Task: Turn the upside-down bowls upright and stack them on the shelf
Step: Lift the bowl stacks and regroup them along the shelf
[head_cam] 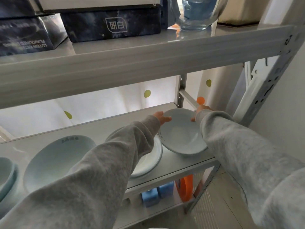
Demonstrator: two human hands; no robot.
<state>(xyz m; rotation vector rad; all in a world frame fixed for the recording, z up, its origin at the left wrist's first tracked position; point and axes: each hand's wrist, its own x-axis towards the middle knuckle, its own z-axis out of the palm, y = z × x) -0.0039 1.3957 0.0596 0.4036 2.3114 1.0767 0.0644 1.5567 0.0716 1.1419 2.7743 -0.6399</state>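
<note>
A pale blue-white bowl [181,134] stands upright, tilted slightly toward me, at the right end of the grey metal shelf [184,164]. My left hand [162,117] grips its far left rim and my right hand [200,111] grips its far right rim. Left of it lies another bowl [148,162], mostly hidden under my left sleeve. Further left sits a large bowl [56,159] with dark characters near its far edge. A fourth bowl [6,176] is cut off at the left edge.
The shelf above [148,63] hangs low over the bowls and carries dark boxes [113,25] and a glass jar [196,15]. A perforated upright post [270,83] stands at the right. Blue packs [156,194] and an orange item [186,187] sit on the lower shelf.
</note>
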